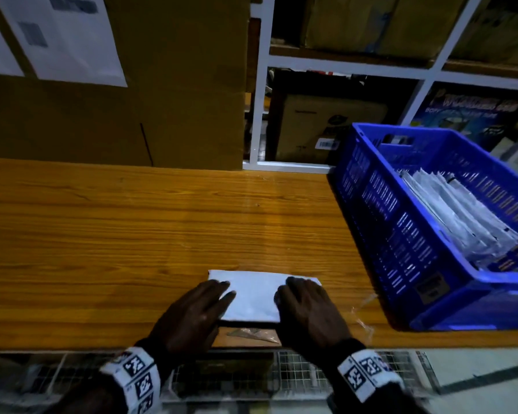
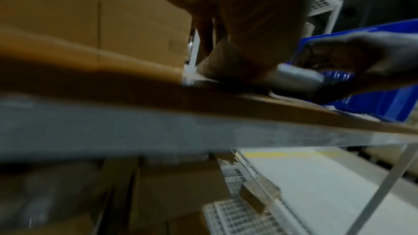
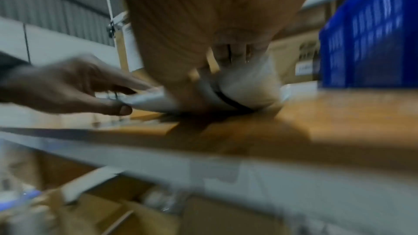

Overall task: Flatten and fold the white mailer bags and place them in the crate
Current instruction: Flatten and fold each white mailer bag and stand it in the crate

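A folded white mailer bag [image 1: 253, 295] lies near the front edge of the wooden table [image 1: 132, 234], its near edge slightly raised. My left hand [image 1: 204, 306] holds its left side, fingers on top. In the right wrist view the left hand [image 3: 68, 85] has its thumb under the mailer bag [image 3: 149, 101]. My right hand [image 1: 302, 306] grips the right side with bent fingers. In the left wrist view the right hand [image 2: 361, 56] pinches the mailer bag [image 2: 300, 76]. The blue crate [image 1: 395, 234] stands to the right, with several white bags [image 1: 461, 216] inside.
A large cardboard box [image 1: 117, 115] stands at the back left of the table. White shelving [image 1: 341, 65] with boxes is behind the crate. A clear plastic scrap [image 1: 362, 319] lies right of my right hand. Wire mesh [image 1: 296, 375] shows below the table edge.
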